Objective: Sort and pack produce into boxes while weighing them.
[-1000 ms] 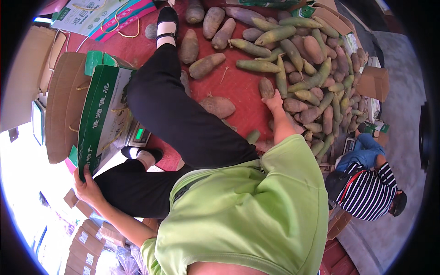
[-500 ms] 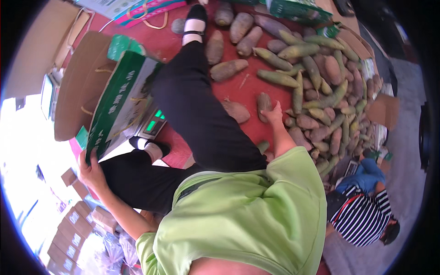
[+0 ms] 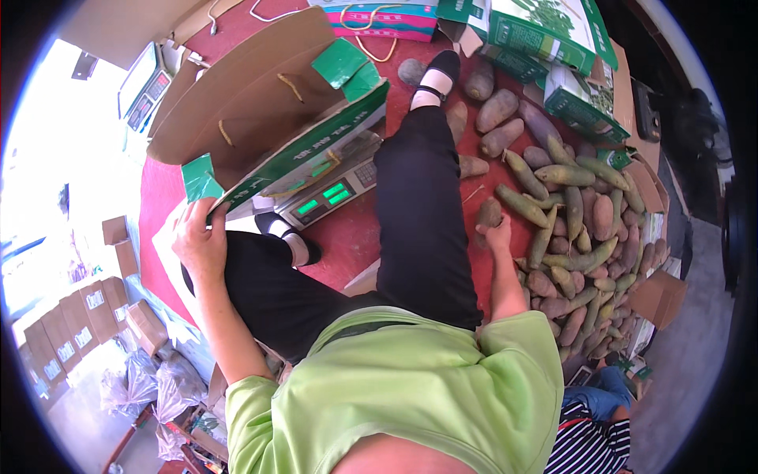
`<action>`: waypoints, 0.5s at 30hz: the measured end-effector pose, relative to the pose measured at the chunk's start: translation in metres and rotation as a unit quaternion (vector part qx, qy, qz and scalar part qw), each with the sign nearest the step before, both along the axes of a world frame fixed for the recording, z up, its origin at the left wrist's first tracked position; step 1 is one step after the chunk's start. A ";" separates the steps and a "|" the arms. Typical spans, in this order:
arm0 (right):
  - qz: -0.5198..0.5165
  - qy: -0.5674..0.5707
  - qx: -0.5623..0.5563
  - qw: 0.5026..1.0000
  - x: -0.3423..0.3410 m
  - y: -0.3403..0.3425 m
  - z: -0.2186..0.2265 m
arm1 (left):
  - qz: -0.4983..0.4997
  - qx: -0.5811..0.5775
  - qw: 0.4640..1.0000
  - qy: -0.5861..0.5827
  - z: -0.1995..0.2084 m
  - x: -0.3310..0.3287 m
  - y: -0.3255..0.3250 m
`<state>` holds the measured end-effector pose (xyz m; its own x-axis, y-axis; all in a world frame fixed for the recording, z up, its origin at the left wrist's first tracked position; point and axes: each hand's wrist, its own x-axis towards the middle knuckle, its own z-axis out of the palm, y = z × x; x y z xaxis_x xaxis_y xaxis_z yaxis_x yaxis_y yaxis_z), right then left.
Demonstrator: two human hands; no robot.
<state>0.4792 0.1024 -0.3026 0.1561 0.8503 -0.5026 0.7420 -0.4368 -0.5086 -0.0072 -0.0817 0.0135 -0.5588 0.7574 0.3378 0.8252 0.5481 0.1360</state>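
A red mat (image 3: pixel 359 241) covers the floor, with grey concrete (image 3: pixel 687 379) at its right edge and bright daylight to the left; stacked small brown cartons (image 3: pixel 75 332) sit at the lower left; a heap of long brown and greenish tubers (image 3: pixel 584 229) spreads across the mat's right side, green printed boxes (image 3: pixel 553 35) beyond it; a digital scale with green lit digits (image 3: pixel 324 197) lies between the person's black-trousered legs (image 3: pixel 418 205); the left hand (image 3: pixel 199 237) has its grip closed on the edge of an open green-and-brown cardboard box (image 3: pixel 268 118) standing over the scale; the right hand (image 3: pixel 499 235) holds a stubby brown tuber (image 3: pixel 488 213) at the heap's near edge; another person in striped clothing (image 3: pixel 588 442) crouches at the lower right.
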 end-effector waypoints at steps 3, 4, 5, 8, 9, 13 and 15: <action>0.056 0.140 0.115 0.982 -0.030 0.040 0.048 | 0.012 -0.010 1.000 -0.023 0.002 -0.001 -0.005; 0.069 0.147 0.144 0.976 -0.043 0.055 0.067 | 0.010 -0.009 1.000 -0.022 0.003 -0.001 -0.005; 0.081 0.155 0.172 0.969 -0.057 0.069 0.087 | 0.008 -0.009 1.000 -0.020 0.003 -0.001 -0.006; 0.146 0.225 0.247 0.931 -0.116 0.096 0.178 | 0.001 -0.014 1.000 -0.021 0.002 -0.003 -0.007; 0.165 0.225 0.268 0.922 -0.137 0.101 0.209 | 0.002 -0.012 1.000 -0.022 0.002 -0.004 -0.008; 0.249 0.331 0.336 0.846 -0.211 0.109 0.291 | 0.000 -0.019 1.000 -0.013 0.004 -0.002 -0.007; 0.298 0.360 0.351 0.811 -0.244 0.099 0.329 | -0.009 -0.013 1.000 -0.019 0.003 -0.002 -0.004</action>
